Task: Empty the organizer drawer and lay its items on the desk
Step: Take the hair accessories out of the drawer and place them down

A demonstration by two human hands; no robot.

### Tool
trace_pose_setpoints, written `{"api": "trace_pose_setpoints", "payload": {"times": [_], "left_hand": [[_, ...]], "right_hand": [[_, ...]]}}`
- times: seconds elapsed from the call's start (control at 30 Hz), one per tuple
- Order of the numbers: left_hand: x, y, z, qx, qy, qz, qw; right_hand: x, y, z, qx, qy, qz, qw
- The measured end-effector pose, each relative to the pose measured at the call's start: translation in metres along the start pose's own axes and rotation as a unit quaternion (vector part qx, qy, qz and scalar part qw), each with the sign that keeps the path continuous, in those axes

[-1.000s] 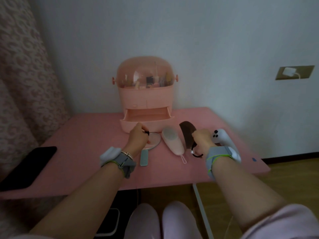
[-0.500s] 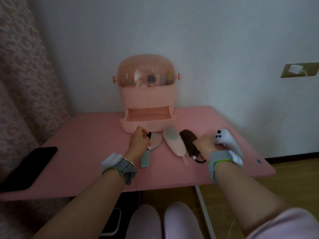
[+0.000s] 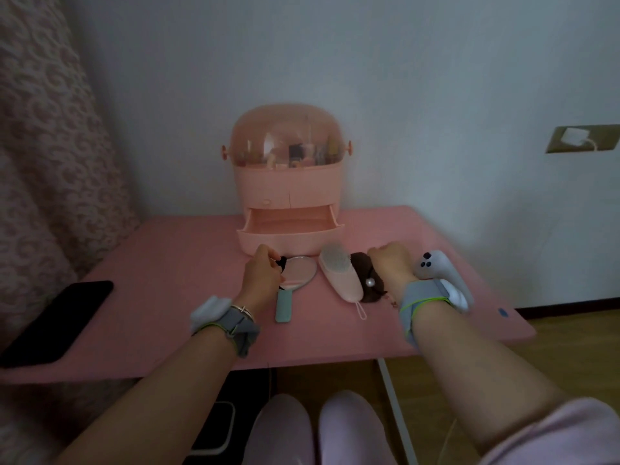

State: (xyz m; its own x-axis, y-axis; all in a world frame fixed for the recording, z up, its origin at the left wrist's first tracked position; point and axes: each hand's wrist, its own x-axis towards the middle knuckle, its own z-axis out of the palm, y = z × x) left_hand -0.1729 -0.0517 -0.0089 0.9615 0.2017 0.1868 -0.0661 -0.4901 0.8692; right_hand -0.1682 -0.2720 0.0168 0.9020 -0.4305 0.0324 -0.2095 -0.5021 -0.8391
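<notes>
The pink organizer (image 3: pixel 288 182) stands at the back of the pink desk (image 3: pixel 174 263), and its bottom drawer (image 3: pixel 290 234) is pulled out and looks empty. In front of it lie a round hand mirror (image 3: pixel 302 268) with a teal handle, a pink brush (image 3: pixel 339 275) and a brown comb (image 3: pixel 364 268). My left hand (image 3: pixel 263 275) is closed over the mirror's left rim and pinches a small black hair tie (image 3: pixel 281 263). My right hand (image 3: pixel 391 263) rests fingers-down on the comb. It grips a black hair tie with a pearl (image 3: pixel 370 282) that is draped across the comb.
A white controller (image 3: pixel 436 268) lies right of my right hand, near the desk's right edge. A black phone (image 3: pixel 58 322) lies at the desk's front left. A patterned curtain (image 3: pixel 50 162) hangs on the left. My knees and a dark stool (image 3: pixel 214 427) are under the desk.
My right hand has moved away from me over the brown comb, and the pearl hair tie now lies across it. My left hand stays at the mirror with the black tie.
</notes>
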Motion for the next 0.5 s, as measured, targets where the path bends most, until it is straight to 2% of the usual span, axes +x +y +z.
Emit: {"api": "trace_pose_setpoints", "payload": {"times": [0.07,0.13,0.3,0.4,0.5], "left_hand": [[0.0,-0.002,-0.004,0.009,0.003,0.003,1.0],[-0.001,-0.003,-0.008,0.011,0.006,0.002,1.0],[-0.009,-0.012,-0.022,0.066,0.02,0.015,0.997],[-0.013,-0.018,-0.03,0.097,0.011,0.016,0.995],[-0.019,-0.019,-0.034,0.127,-0.001,0.025,0.992]], "right_hand": [[-0.004,-0.014,0.004,0.063,-0.011,-0.016,0.998],[-0.011,-0.028,0.009,0.106,-0.059,-0.019,0.992],[-0.033,-0.049,0.029,0.105,-0.18,-0.051,0.977],[-0.043,-0.048,0.043,0.163,-0.211,-0.05,0.962],[-0.044,-0.04,0.051,0.167,-0.21,-0.035,0.963]]}}
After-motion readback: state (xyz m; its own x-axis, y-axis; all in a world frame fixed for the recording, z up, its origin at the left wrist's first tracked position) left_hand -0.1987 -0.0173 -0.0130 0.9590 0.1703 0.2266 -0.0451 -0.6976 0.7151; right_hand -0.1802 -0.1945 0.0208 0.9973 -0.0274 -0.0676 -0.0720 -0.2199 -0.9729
